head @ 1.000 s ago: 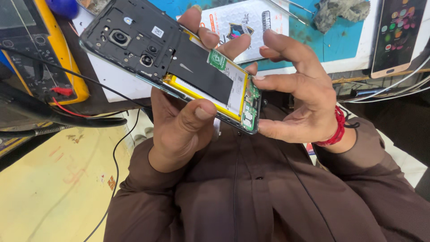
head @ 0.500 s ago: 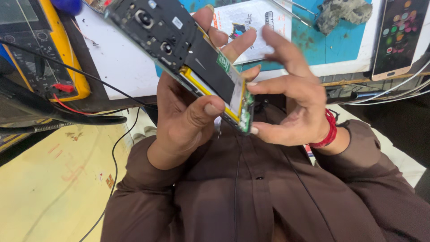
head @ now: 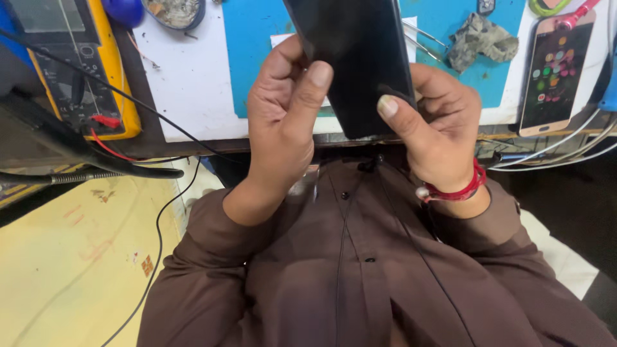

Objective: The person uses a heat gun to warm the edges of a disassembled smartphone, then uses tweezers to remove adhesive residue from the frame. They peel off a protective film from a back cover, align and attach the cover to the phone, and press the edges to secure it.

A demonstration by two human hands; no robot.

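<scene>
The phone has been flipped: its open back with the battery and board no longer shows, and a dark glossy face is up. It now stands nearly straight, with the left thumb and right thumb pressed on that face.

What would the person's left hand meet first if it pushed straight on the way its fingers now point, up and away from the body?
The left hand already grips the dark phone. Going straight on, it would probably come over the blue mat on the white bench top, though depth is unclear.
</scene>
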